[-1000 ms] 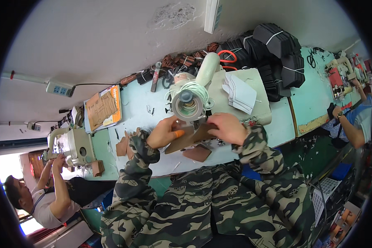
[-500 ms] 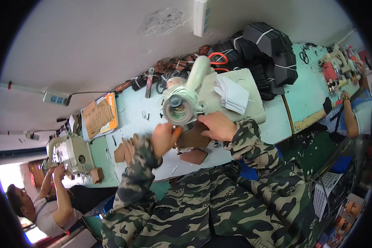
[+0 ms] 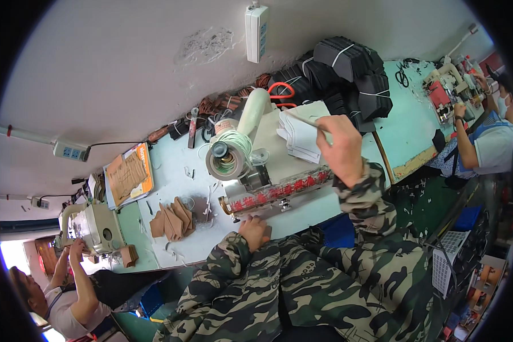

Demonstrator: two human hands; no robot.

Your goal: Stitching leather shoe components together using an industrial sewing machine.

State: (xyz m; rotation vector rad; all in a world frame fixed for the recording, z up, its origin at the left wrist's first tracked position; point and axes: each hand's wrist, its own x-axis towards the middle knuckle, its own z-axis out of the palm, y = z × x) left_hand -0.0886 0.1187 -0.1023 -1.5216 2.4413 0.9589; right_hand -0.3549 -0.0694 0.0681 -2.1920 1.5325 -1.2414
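My right hand point(image 3: 343, 149) is raised above the sewing machine's pale bed, pinching a thin brown piece point(image 3: 300, 118) seen almost edge-on. Beneath that piece lies a stack of white cut sheets point(image 3: 293, 141). At the table's front edge my left hand point(image 3: 253, 232) is closed on a small brown piece point(image 3: 268, 231), mostly hidden by the fingers. Between my hands stretches the sewing machine point(image 3: 279, 192), its front worn red and silver. On its top sits a roll of pale green cord point(image 3: 229, 162).
Several brown cut pieces point(image 3: 174, 219) lie left of the machine. Bundled black pads point(image 3: 347, 62) and orange-handled scissors point(image 3: 282, 89) are behind it. A utility knife point(image 3: 193, 128) lies near the wall. Co-workers sit at machines on both sides; a white basket point(image 3: 450, 256) stands at right.
My hands have parted from beneath the machine's head. The right rose to the right with a brown piece; the left dropped to the front edge. The orange object near my left hand no longer shows.
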